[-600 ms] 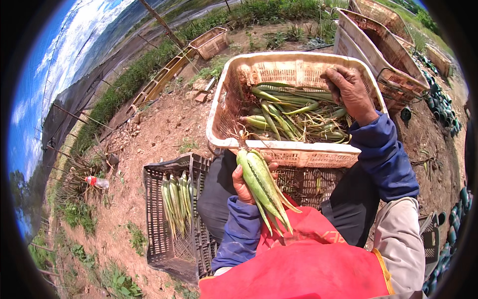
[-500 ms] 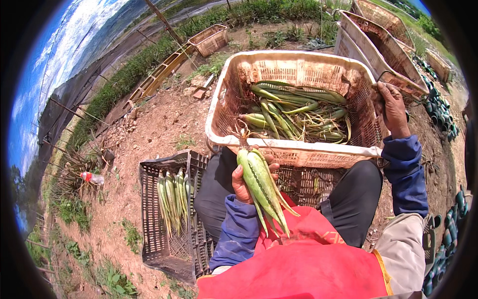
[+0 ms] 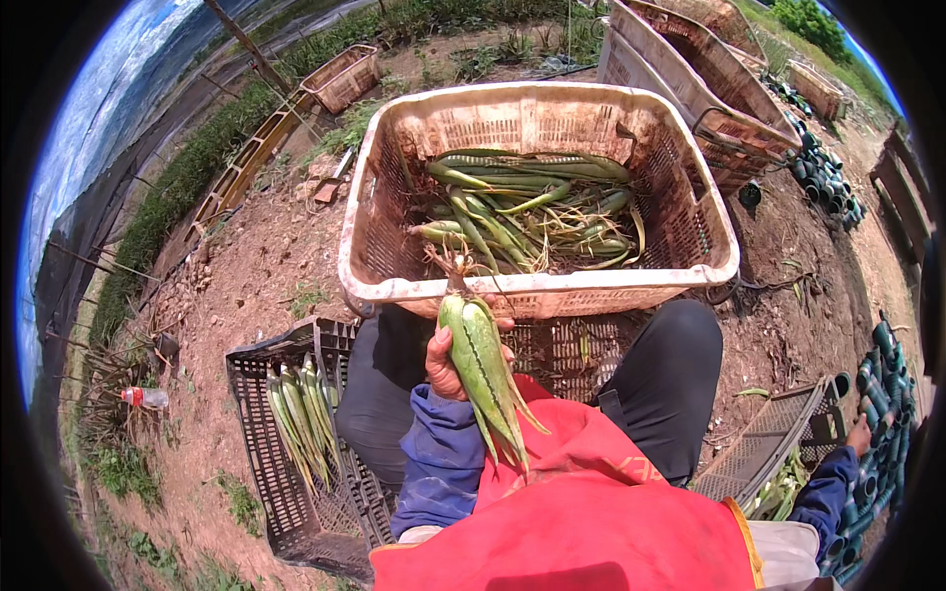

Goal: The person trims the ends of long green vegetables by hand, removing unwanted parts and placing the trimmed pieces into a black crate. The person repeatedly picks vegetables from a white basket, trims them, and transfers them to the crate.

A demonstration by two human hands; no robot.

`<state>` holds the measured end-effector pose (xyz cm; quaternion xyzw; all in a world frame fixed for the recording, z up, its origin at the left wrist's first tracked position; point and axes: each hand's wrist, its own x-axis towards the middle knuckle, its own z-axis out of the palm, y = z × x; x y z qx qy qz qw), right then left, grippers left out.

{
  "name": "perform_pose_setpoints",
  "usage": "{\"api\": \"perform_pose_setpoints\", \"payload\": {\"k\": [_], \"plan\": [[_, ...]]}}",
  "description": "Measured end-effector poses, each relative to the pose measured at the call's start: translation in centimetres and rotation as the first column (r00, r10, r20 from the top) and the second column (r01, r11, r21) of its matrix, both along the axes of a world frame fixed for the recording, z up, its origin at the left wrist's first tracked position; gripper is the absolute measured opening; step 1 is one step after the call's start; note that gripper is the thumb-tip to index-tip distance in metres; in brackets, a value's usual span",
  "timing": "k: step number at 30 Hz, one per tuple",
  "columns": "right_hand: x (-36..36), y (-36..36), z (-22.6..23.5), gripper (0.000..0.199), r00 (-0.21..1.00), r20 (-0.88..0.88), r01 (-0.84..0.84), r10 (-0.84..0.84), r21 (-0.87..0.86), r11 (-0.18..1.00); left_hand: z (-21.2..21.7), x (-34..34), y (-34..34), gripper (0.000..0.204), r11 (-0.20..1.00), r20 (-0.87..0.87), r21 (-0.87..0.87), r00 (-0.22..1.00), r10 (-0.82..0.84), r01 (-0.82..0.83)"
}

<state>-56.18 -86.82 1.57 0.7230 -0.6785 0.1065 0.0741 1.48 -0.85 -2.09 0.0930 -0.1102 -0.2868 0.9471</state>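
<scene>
My left hand [image 3: 447,368] is closed around a bare-rooted green plant [image 3: 480,360] with thick, pointed leaves. Its stringy roots point up towards the big crate, and its leaf tips hang over my red apron [image 3: 552,512]. Far out to the right, my right hand [image 3: 860,435] is at a long heap of dark green plant pots [image 3: 884,433]; its fingers are too small to read. In front of my knees stands a dirty white plastic crate [image 3: 552,286], with more of the long-leaved plants [image 3: 537,202] lying inside.
A black crate [image 3: 246,424] at my left holds several plants [image 3: 304,419] side by side. Another black crate [image 3: 759,443] with plants stands at my right. Stacked crates [image 3: 690,79] are behind at the right. A plastic bottle [image 3: 145,398] lies on the soil.
My right hand has left the big crate's right rim and reached down to the pots at the right. The view has turned rightwards. My left hand keeps hold of the plant.
</scene>
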Motion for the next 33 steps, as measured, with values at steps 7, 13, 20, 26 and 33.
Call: {"api": "perform_pose_setpoints", "payload": {"k": [7, 13, 20, 26, 33], "plan": [[20.2, 14.7, -9.8, 0.035, 0.819, 0.558, -0.408, 0.133, 0.403, 0.819, -1.3, -0.3, 1.8, 0.071, 0.999, 0.017, -0.038, 1.000, 0.000, 0.001], [28.9, 26.0, -24.0, 0.039, 0.890, 0.454, -0.393, -0.047, 0.815, 0.425, -0.6, -0.8, 4.9, 0.083, 0.997, 0.009, 0.038, 0.998, -0.066, 0.066], [28.5, 34.9, -35.0, 0.060, 1.000, 0.012, -0.026, 0.027, 0.767, 0.641, 2.4, -1.0, 6.0, 0.074, 0.917, 0.026, 0.356, 0.983, 0.184, -0.181], [28.4, 32.7, -37.1, 0.064, 0.958, 0.044, -0.212, 0.284, 0.775, 0.595, 5.6, -0.5, 5.7, 0.060, 0.767, 0.063, 0.591, 0.962, 0.265, -0.250], [29.0, 19.6, -32.9, 0.031, 0.807, 0.496, -0.334, -0.322, 0.831, 0.445, 9.2, -0.8, 3.9, 0.064, 0.497, 0.198, 0.833, 0.970, 0.144, -0.244]]}}
